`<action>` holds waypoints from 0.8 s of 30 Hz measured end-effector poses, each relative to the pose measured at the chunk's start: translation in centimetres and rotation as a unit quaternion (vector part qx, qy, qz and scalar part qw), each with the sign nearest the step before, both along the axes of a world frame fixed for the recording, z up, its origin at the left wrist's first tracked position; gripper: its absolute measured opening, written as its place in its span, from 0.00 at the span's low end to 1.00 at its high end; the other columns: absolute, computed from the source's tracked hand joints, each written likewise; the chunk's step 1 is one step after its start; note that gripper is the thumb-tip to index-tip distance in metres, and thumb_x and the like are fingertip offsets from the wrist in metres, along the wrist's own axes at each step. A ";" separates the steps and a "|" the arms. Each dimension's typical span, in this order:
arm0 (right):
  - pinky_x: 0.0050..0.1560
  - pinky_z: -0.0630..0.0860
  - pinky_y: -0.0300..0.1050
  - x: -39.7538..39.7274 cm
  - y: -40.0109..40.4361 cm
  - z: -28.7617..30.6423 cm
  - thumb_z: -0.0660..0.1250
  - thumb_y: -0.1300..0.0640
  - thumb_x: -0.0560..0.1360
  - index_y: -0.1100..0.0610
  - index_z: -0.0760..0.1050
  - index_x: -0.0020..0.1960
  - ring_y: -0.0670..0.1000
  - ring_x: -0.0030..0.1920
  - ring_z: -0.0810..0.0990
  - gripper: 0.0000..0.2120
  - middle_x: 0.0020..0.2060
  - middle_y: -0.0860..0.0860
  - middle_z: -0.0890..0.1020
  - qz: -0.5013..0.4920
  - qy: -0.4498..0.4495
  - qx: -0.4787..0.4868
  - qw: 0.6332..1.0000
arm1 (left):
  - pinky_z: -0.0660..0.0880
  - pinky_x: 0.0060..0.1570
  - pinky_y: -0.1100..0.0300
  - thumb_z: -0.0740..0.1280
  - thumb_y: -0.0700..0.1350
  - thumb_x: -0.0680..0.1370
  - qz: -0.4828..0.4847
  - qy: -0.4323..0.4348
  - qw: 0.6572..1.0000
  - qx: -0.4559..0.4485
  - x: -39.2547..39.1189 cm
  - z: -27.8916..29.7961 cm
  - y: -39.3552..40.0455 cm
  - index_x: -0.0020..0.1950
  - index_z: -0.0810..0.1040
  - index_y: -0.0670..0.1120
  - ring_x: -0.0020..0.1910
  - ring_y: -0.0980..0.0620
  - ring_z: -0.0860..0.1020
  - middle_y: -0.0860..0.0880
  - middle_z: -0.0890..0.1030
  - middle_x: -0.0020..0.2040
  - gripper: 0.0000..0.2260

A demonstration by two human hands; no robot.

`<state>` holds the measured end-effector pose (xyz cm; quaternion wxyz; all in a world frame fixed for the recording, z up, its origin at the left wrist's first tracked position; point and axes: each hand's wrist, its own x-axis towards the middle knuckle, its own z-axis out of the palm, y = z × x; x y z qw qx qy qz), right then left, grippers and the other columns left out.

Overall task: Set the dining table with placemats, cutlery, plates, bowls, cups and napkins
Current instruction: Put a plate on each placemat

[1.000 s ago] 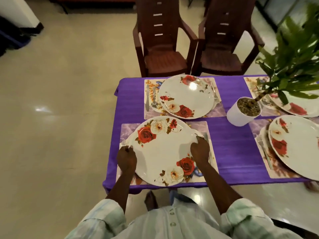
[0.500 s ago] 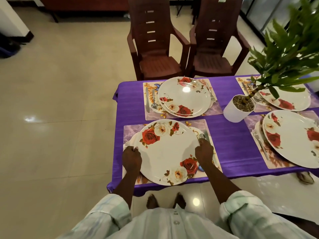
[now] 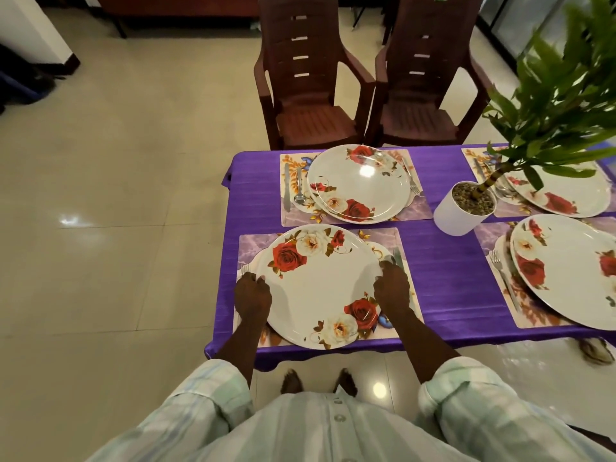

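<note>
Head view: both hands gripping the near rose plate (image 3: 320, 288) by its rims over the near placemat (image 3: 398, 241).

Left hand (image 3: 252, 296) is curling fingers round the plate's left edge, right hand (image 3: 392, 288) is curling round the right edge; plate is lying on the placemat at the near edge of the purple-clothed table (image 3: 443, 271). Fork tines (image 3: 245, 269) are poking out just beyond the left hand, more cutlery (image 3: 396, 255) beyond the right hand. Far plate (image 3: 358, 183) is sitting on its own mat with knife and spoon (image 3: 299, 188) to its left. White plant pot (image 3: 465, 208) is standing to the right, between settings; two more plates are showing at the right. Two brown chairs (image 3: 313, 78) are standing past the table.
</note>
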<state>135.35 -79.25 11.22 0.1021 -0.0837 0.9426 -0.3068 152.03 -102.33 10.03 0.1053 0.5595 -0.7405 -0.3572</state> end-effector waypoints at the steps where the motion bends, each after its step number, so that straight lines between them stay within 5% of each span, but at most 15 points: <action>1: 0.61 0.76 0.52 -0.1 0.0 0.0 0.67 0.66 0.76 0.62 0.74 0.65 0.58 0.59 0.79 0.17 0.60 0.59 0.79 0.002 -0.001 0.000 1.000 | 0.77 0.55 0.46 0.65 0.47 0.80 -0.001 -0.005 1.000 0.001 -0.1 0.1 0.0 0.59 0.78 0.39 0.55 0.41 0.80 0.41 0.81 0.55 0.13; 16: 0.52 0.78 0.48 -0.3 -0.3 1.4 0.68 0.61 0.77 0.61 0.75 0.63 0.56 0.53 0.82 0.15 0.56 0.56 0.82 0.006 0.003 0.056 0.998 | 0.75 0.58 0.48 0.63 0.47 0.81 -0.056 -0.038 0.997 -0.045 0.0 0.6 0.4 0.60 0.77 0.39 0.56 0.42 0.79 0.41 0.81 0.57 0.13; 24: 0.56 0.78 0.49 -0.4 -0.6 1.9 0.68 0.59 0.77 0.60 0.75 0.61 0.56 0.54 0.81 0.13 0.55 0.56 0.82 0.002 -0.014 0.066 0.998 | 0.75 0.58 0.48 0.63 0.47 0.81 -0.064 -0.055 0.995 -0.043 0.0 1.6 0.2 0.61 0.77 0.39 0.57 0.42 0.79 0.41 0.80 0.58 0.14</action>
